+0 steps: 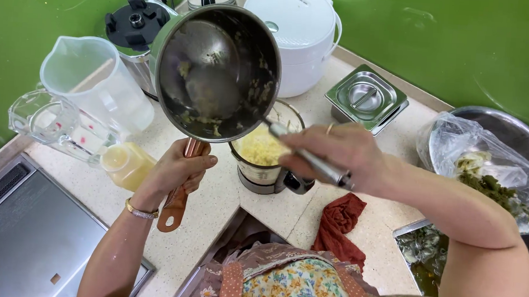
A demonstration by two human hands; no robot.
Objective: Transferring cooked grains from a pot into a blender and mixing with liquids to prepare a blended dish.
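The left hand [177, 167] is clenching the copper-coloured handle of a steel saucepan [217, 72], tipping it steeply so its inside is facing the camera, with yellowish scraps clinging to the wall. The right hand [337, 153] is grasping the metal handle of a ladle [205, 71], fingers wrapped around it, and the bowl of the ladle is lying inside the pan against its far wall. Directly below the pan's lower rim, at about 5 o'clock from it, a blender jar [264, 151] is sitting on the bench [224, 207], holding a yellow mash.

At 9 o'clock from the pan a clear plastic jug [94, 80] is standing, with a small yellow bottle [127, 164] nearer the left wrist. A white rice cooker [299, 34] is sitting at 2 o'clock, a lidded steel container [365, 99] at 3 o'clock. A red cloth [340, 223] is lying under the right forearm.
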